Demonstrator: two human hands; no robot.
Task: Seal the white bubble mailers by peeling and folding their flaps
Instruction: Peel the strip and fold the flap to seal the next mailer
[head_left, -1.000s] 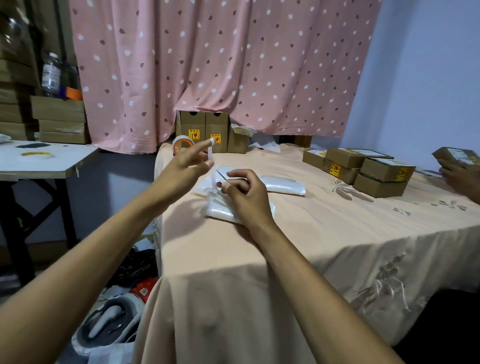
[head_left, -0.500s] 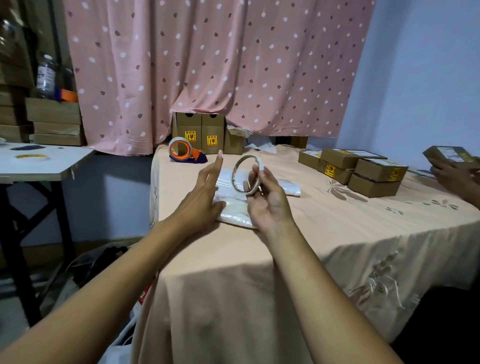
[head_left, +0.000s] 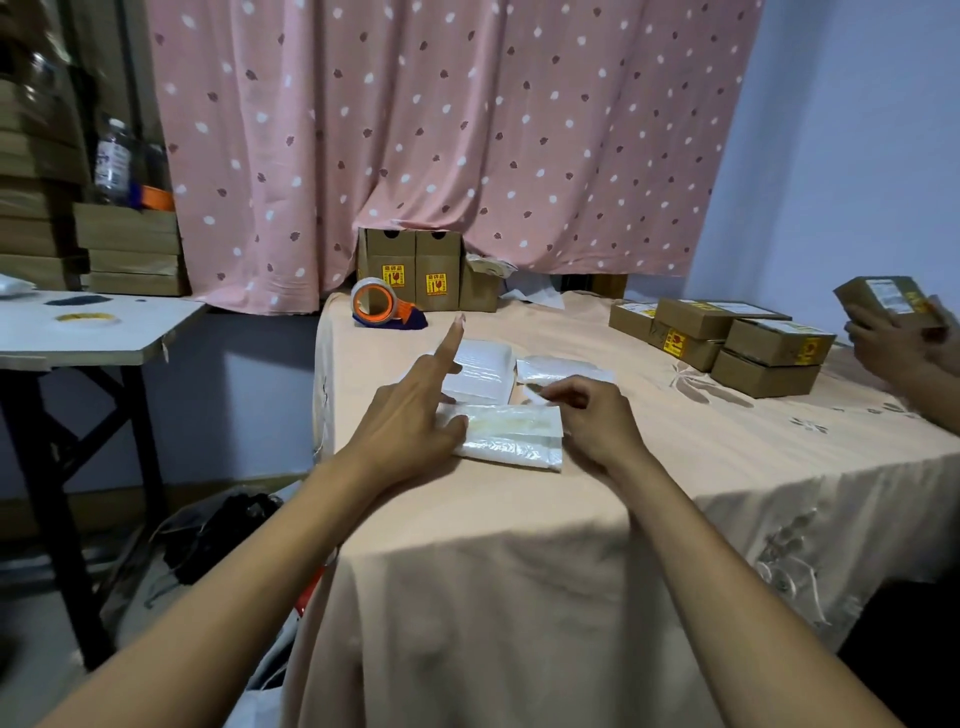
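A white bubble mailer (head_left: 511, 439) lies in front of me on the peach tablecloth, its flap open and the yellowish adhesive band showing. My left hand (head_left: 410, 415) rests on the mailer's left end with the thumb on it and the index finger raised straight. My right hand (head_left: 592, 421) sits at the mailer's right end, fingers curled, pinching a white peeled liner strip (head_left: 532, 393). Behind lie a stack of white mailers (head_left: 480, 370) and one more mailer (head_left: 563, 370).
An orange tape dispenser (head_left: 375, 306) and upright brown boxes (head_left: 410, 270) stand at the table's back. Several brown boxes (head_left: 753, 343) are stacked at the right, where another person's hands (head_left: 883, 343) hold a box. A white side table (head_left: 93, 332) stands left; a black bag (head_left: 218, 530) lies on the floor.
The liner strip came off the flap: my left hand pulled it up, my right hand took it as a loop, and now holds it low. My left hand dropped onto the mailer.
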